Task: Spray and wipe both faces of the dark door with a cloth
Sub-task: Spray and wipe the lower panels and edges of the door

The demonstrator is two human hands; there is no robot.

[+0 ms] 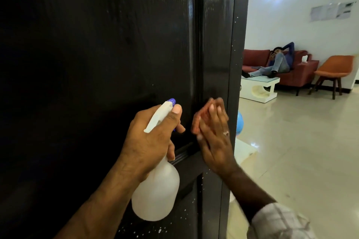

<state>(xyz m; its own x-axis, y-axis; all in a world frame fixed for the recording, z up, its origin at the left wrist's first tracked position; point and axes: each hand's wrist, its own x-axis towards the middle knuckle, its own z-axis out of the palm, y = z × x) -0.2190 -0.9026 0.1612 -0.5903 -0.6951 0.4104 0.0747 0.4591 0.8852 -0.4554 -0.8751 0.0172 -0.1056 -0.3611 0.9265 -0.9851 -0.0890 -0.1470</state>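
Observation:
The dark glossy door fills the left and middle of the head view, its free edge running down at the right. My left hand grips the neck of a white spray bottle with a blue nozzle, held upright close to the door face. My right hand presses an orange cloth flat against the door's right stile, fingers spread over it. Only the cloth's edge shows past my fingers. White specks dot the lower door.
Past the door edge lies a glossy tiled floor. A person reclines on a red sofa at the far wall, behind a white low table. An orange chair stands at the right. A blue object peeks from behind the door.

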